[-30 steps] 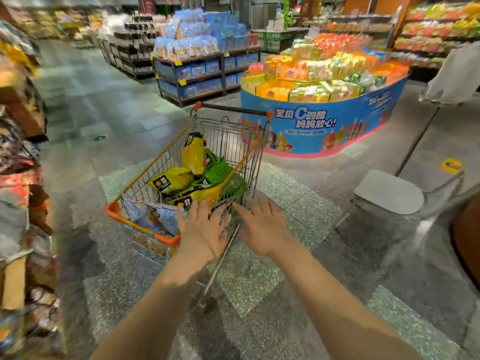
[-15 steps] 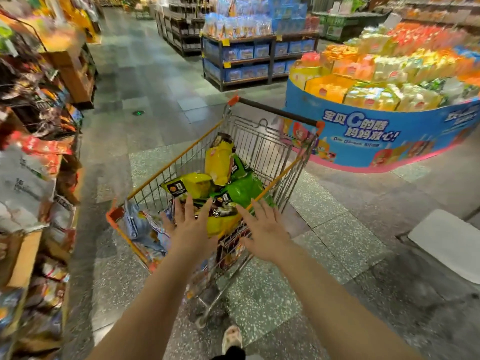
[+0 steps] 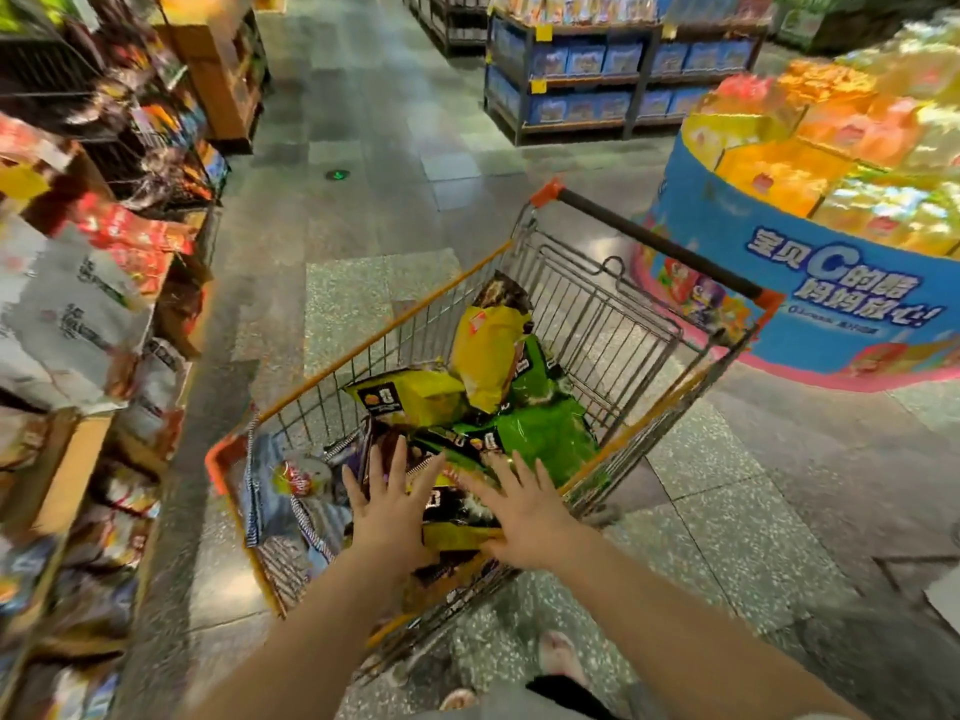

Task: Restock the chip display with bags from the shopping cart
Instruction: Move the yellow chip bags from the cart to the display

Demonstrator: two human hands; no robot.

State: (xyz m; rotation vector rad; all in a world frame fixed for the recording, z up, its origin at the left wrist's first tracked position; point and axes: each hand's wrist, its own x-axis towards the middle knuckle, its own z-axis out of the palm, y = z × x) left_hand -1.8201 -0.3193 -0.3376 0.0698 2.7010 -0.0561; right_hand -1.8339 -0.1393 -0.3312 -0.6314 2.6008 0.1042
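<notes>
Grey speckled floor tiles (image 3: pixel 363 314) run down a shop aisle, seen from the head camera, with a shopping cart (image 3: pixel 613 324) standing in the middle of it.

Both hands reach into the near end of the cart. The left hand (image 3: pixel 387 517) has its fingers spread wide, palm down, and so does the right hand (image 3: pixel 524 511); neither grip is closed on anything. Between and just beneath the two hands lies a yellow and dark chip bag (image 3: pixel 454 517), which both hands touch at its sides. Just beyond the right hand's fingertips lies a green bag (image 3: pixel 545 433). Farther out from both hands, a yellow bag (image 3: pixel 488 350) stands tilted against the pile, with another yellow bag (image 3: pixel 410 397) lying flat beside it. To the left of the left hand, a pale blue bag (image 3: pixel 291 485) leans on the cart's wire side.

Well off to the left of the left hand stands the chip display (image 3: pixel 93 314), its shelves crowded with blurred packets. Far beyond the right hand sits a round blue stand (image 3: pixel 810 283) piled with orange and yellow boxes. Blue-stocked shelves (image 3: pixel 597 70) stand at the aisle's far end.
</notes>
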